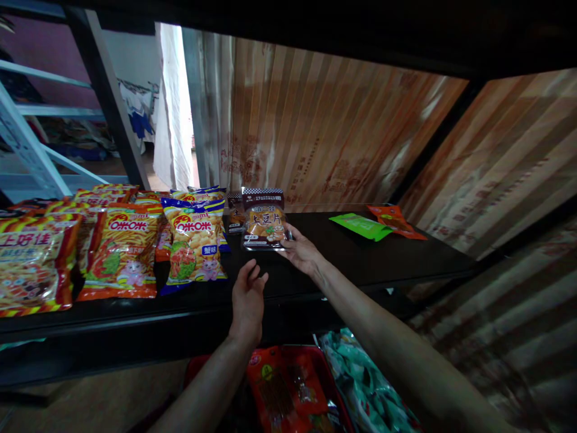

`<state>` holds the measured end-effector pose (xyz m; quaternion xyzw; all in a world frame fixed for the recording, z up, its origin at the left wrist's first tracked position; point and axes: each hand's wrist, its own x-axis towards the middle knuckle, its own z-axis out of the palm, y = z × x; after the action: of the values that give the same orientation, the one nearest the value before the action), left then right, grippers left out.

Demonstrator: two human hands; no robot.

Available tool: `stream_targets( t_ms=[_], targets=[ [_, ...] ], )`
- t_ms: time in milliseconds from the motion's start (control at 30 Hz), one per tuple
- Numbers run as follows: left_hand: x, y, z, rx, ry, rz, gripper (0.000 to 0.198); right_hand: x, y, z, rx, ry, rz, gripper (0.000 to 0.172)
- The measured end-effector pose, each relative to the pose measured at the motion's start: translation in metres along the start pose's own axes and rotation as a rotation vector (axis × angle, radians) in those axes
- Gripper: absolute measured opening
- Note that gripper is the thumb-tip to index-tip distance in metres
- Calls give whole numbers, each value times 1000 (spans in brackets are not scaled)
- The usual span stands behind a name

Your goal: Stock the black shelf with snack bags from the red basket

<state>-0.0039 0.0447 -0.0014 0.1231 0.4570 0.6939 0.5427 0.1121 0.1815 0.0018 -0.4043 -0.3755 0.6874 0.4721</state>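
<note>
My right hand (301, 251) grips the lower right corner of a dark snack packet with yellow chips printed on it (263, 219), which stands on the black shelf (369, 264). My left hand (247, 299) hovers at the shelf's front edge just below that packet, fingers apart and holding nothing. Left of the packet stands a blue and yellow snack bag (196, 243), then an orange bag (125, 252) and a red and yellow bag (33, 264). More packets stand in rows behind them.
A green packet (360, 227) and an orange packet (395, 221) lie flat at the shelf's back right. Below the shelf a red basket (324, 367) holds red and teal packets. A wood-striped panel backs the shelf; a metal frame stands at left.
</note>
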Motion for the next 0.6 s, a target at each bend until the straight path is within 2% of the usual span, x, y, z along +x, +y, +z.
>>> stream_targets(
  t_ms=[267,600],
  targets=[
    [9,2,-14,27,-10,46,24,38,15,30,-108,37,-5,61],
    [25,5,-13,26,8,53,23,51,18,41,-178,85,-14,58]
  ],
)
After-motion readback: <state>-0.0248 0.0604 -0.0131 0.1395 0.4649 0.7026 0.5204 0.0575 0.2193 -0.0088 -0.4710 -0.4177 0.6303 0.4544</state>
